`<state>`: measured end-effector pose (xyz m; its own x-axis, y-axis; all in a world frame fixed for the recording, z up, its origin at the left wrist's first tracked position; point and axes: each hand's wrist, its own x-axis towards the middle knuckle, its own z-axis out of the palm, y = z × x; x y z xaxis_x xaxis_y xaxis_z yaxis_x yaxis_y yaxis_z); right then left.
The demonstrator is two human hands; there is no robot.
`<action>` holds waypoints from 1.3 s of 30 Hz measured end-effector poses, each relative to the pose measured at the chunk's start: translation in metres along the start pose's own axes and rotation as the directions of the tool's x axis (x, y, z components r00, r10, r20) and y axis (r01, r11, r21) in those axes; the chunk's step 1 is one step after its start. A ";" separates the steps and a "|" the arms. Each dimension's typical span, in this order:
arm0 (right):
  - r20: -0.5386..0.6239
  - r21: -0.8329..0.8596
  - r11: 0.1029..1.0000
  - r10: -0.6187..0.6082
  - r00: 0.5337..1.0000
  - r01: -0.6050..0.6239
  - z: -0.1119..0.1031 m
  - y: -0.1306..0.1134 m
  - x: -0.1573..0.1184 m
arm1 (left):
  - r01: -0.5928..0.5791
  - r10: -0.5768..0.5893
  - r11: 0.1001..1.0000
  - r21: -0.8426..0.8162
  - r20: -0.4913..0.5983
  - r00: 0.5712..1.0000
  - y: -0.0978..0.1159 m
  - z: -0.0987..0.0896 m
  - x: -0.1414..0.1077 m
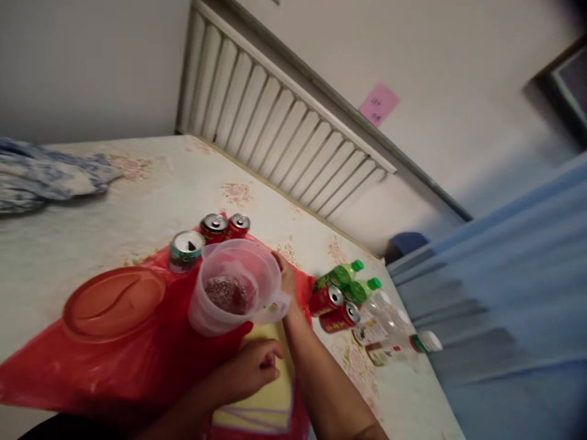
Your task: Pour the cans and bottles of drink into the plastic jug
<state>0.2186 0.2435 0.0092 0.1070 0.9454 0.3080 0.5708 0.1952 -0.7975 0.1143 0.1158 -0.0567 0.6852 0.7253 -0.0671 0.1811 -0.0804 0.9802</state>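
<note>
A translucent plastic pitcher [204, 305] with dark, bubbly liquid in it stands over a red plastic sheet [137, 366], tilted in this view. My right hand [287, 278] is at its handle side, fingers partly hidden behind it, and appears to grip it. In front of the pitcher, my left hand [257, 366] hovers over a yellow cloth [270, 397], fingers loosely curled, a gap between thumb and fingertips, nothing in it. A round orange-red lid [114, 302] lies to the left. Behind the pitcher are a green-and-silver can [184, 252] and two dark-red cans [214, 227].
To the right are two red cans [337, 316], green-capped bottles [362, 290] and clear bottles [394, 348]. A blue-and-white cloth [55, 174] lies at the far left of the floral tablecloth [169, 183]. Beyond are a radiator [275, 116] and a blue curtain [518, 275].
</note>
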 end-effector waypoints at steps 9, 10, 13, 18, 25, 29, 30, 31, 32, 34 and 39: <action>-0.474 0.091 0.976 0.217 0.853 -0.197 -0.114 0.061 -0.149 | -0.037 0.038 0.999 -0.021 0.056 0.998 0.013 -0.009 0.001; -0.573 0.070 0.970 0.230 0.786 -0.233 -0.125 0.071 -0.154 | -0.042 0.043 0.999 -0.018 0.057 0.997 0.012 -0.010 0.001; -0.740 0.061 0.933 0.281 0.611 -0.355 -0.152 0.094 -0.151 | -0.043 0.043 0.999 -0.007 0.066 0.997 0.011 -0.010 0.001; -0.688 0.017 0.934 0.270 0.674 -0.357 -0.167 0.115 -0.124 | -0.021 0.022 1.000 -0.016 0.078 0.997 0.016 -0.012 0.000; -0.676 -0.009 0.921 0.281 0.682 -0.389 -0.157 0.120 -0.111 | -0.033 0.034 0.999 -0.015 0.072 0.997 0.014 -0.011 0.002; -0.694 -0.019 0.918 0.272 0.666 -0.395 -0.155 0.105 -0.122 | -0.042 0.043 0.999 -0.018 0.084 0.996 0.011 -0.011 0.002; -0.698 -0.021 0.922 0.264 0.666 -0.388 -0.155 0.097 -0.125 | -0.046 0.047 0.999 -0.020 0.088 0.995 0.011 -0.011 0.002; -0.696 -0.022 0.927 0.254 0.671 -0.374 -0.155 0.089 -0.128 | -0.050 0.052 0.999 -0.021 0.089 0.995 0.010 -0.011 0.002; -0.688 -0.024 0.934 0.243 0.684 -0.356 -0.154 0.079 -0.130 | -0.055 0.057 0.998 -0.020 0.087 0.995 0.009 -0.011 0.001; -0.639 -0.033 0.951 0.217 0.738 -0.308 -0.153 0.059 -0.132 | -0.061 0.062 0.998 -0.016 0.084 0.995 0.009 -0.010 0.001; -0.431 -0.158 0.981 0.038 0.901 -0.117 -0.149 0.006 -0.114 | -0.046 0.048 0.999 -0.023 0.077 0.996 0.012 -0.011 -0.005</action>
<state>0.3308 0.0985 0.0465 0.4694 0.7470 0.4708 0.6755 0.0396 -0.7363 0.1052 0.1191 -0.0428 0.7454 0.6657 -0.0346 0.1333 -0.0980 0.9862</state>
